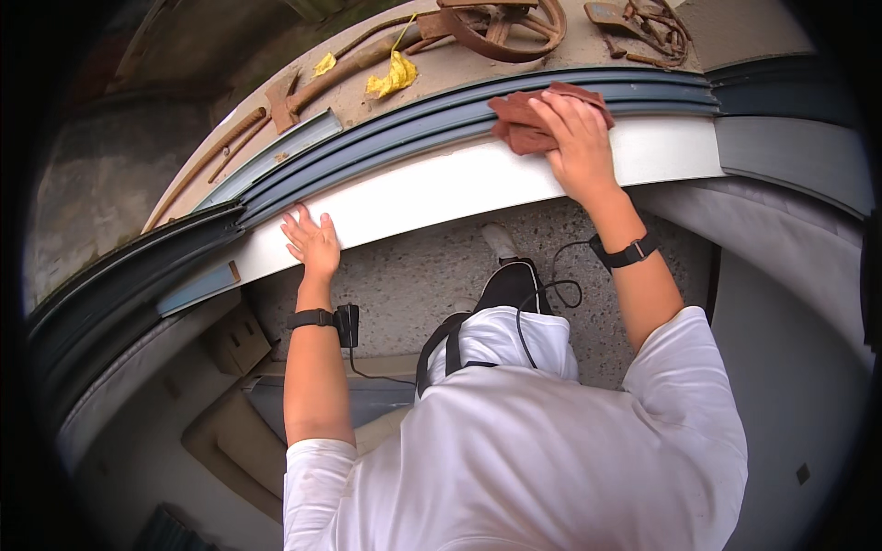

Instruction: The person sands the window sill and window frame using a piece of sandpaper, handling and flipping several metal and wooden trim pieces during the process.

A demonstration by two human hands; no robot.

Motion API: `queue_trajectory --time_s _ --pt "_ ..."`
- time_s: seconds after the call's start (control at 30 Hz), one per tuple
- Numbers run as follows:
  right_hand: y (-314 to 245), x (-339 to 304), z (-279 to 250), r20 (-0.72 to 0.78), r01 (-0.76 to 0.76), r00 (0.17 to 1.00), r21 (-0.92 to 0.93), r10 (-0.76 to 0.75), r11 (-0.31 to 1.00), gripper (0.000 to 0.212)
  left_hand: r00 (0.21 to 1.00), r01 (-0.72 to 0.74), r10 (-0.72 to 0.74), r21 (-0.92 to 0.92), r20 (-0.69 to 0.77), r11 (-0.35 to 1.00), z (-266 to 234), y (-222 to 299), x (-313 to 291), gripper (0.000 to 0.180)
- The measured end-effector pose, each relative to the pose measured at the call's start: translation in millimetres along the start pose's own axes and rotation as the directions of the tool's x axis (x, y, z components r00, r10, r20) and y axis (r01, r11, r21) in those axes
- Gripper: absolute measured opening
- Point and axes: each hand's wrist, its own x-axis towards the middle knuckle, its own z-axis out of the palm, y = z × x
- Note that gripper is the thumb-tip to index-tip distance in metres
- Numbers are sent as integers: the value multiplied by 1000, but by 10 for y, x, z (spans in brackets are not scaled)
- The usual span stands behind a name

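The left hand (313, 243) rests, fingers spread wide, on the white sill (418, 191) toward its left end, near a blue strip (197, 288). At the far edge, toward the right end, the right hand (581, 142) holds a reddish-brown cloth (519, 127) against grey window tracks (413, 127). Beyond, a rusty hammer (322, 86), yellow leaves (395, 76), a spoked wheel (501, 33) and rusted scrap (643, 29) obstruct the outer ledge (469, 66).

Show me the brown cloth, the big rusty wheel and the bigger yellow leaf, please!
Brown cloth (520, 127): head view, on its folded left part.
Big rusty wheel (493, 49): head view, on its lower rim.
Bigger yellow leaf (394, 75): head view, on its middle.
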Motion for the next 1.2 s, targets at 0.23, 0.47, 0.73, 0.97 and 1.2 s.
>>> queue_trajectory --time_s 0.23,0.47,0.73,0.97,1.2 --pt "998 -195 -615 -31 -18 999 -234 11 972 59 1000 -4 4 -16 -4 1000 14 67 -31 74" --pt "-138 336 -13 241 282 928 44 -284 958 68 958 -250 273 204 -90 946 -315 -226 35 55" --pt "-1564 544 928 184 330 928 4 -325 944 69 830 -446 433 47 -353 894 -327 -664 243 30" --pt "-2660 1171 1307 324 488 771 254 -549 835 55 827 -452 421 5 -373 892 -380 -672 297 30" --pt "-2972 1476 1561 359 624 624 307 -695 719 53 817 -470 419 -35 -396 882 -381 -710 279 29"
